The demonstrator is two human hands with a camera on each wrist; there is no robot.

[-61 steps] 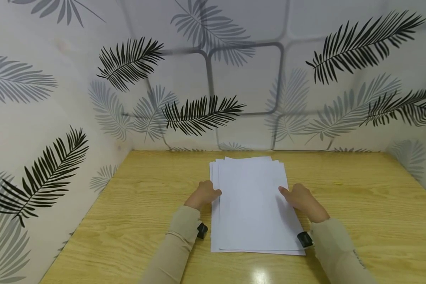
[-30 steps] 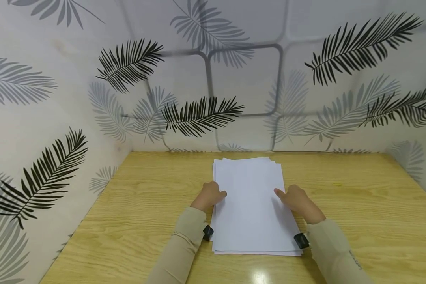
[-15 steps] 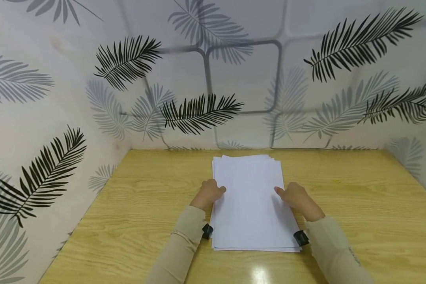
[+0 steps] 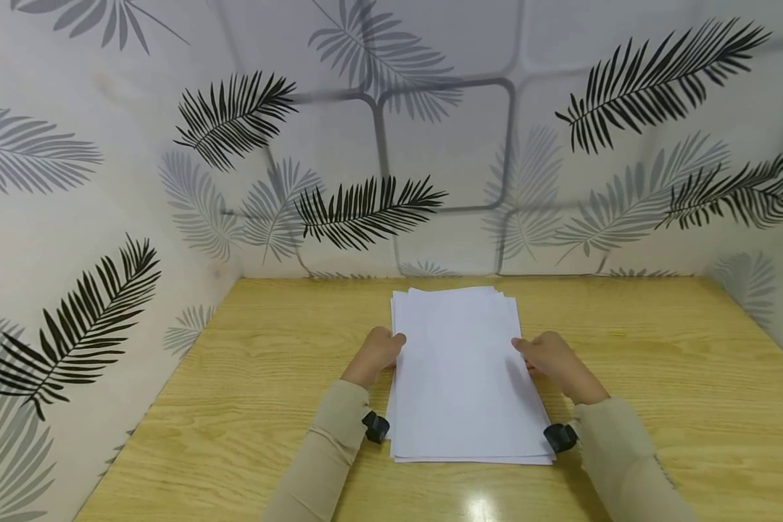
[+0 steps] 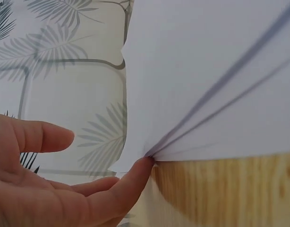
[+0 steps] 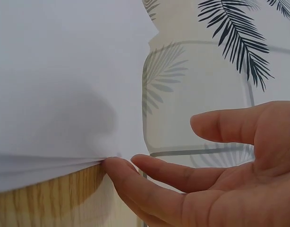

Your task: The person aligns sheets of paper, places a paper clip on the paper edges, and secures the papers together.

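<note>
A stack of white paper sheets (image 4: 460,377) lies on the wooden table, its edges slightly uneven at the top and sides. At its left edge is my left hand (image 4: 377,353); in the left wrist view, a fingertip (image 5: 146,163) touches the sheets' edge while the thumb stands apart from the paper. My right hand (image 4: 554,360) is at the opposite edge. The right wrist view has its fingertips (image 6: 114,165) against the edge of the sheets, which part slightly there, and the thumb (image 6: 220,125) raised off them. Neither thumb presses the paper.
The wooden table (image 4: 287,341) extends on both sides of the stack. A small yellow mark or scrap (image 4: 618,334) lies to the right. Leaf-patterned walls (image 4: 444,159) rise behind and at the left. Each wrist bears a black device (image 4: 560,437).
The left hand first slid right with the paper, lining up the left side of the stack. Since half a second ago, both hands have shifted slightly outward, thumbs moving off the top sheet.
</note>
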